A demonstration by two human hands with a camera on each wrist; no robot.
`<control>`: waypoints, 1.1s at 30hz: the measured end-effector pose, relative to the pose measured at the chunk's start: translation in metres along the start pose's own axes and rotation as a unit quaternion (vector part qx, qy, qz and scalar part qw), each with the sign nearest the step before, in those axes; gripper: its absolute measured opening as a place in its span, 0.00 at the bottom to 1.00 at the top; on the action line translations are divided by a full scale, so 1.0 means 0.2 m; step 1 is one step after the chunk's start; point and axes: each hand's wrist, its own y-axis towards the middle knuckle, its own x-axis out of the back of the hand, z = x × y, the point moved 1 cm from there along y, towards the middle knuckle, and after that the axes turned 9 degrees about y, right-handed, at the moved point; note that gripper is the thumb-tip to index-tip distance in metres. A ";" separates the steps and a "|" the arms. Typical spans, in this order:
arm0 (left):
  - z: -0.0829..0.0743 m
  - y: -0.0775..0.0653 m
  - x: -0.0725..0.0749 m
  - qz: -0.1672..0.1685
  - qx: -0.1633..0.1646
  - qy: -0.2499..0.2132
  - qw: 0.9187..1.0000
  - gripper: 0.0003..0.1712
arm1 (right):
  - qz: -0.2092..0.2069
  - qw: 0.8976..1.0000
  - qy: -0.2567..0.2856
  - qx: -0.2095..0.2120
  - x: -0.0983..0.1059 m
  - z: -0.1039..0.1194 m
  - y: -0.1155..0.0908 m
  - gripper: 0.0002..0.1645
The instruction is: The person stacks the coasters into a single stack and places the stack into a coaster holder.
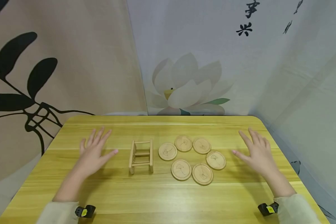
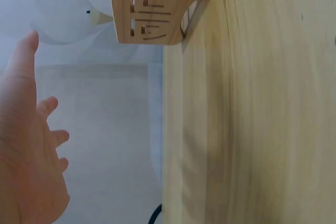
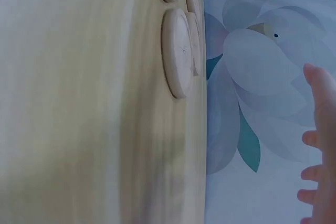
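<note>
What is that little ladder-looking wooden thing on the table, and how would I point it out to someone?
Start at the yellow wooden table in front of the lotus-flower curtain. Just left of its middle, between the left hand and a ring of six round wooden coasters, stands a small pale wooden rack. It is the only upright, open-framed piece with rungs; everything beside it is a flat disc.

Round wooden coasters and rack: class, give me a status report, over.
Both hands, left and right, open, holding nothing. Six round wooden coasters flat beside small wooden rack. Nothing between.
</note>
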 end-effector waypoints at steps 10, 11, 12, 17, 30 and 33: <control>-0.04 0.00 -0.10 -0.013 -0.005 -0.052 0.999 0.49 | -0.003 0.999 0.042 0.011 -0.09 0.02 -0.04 0.49; -0.04 -0.01 -0.11 -0.012 -0.007 -0.058 0.998 0.49 | -0.003 0.999 0.046 0.012 -0.10 0.02 -0.04 0.49; -0.05 -0.01 -0.12 -0.011 -0.008 -0.066 0.998 0.49 | -0.003 0.999 0.049 0.012 -0.11 0.02 -0.04 0.49; -0.07 -0.01 -0.15 -0.004 -0.012 -0.105 0.994 0.51 | 0.001 0.998 0.068 0.010 -0.15 0.02 -0.05 0.48; -0.08 0.00 -0.25 0.006 -0.007 -0.177 0.984 0.52 | 0.031 0.992 0.120 -0.004 -0.24 0.04 -0.06 0.46; -0.09 -0.01 -0.27 0.013 -0.005 -0.201 0.980 0.54 | 0.037 0.991 0.129 -0.006 -0.25 0.04 -0.07 0.45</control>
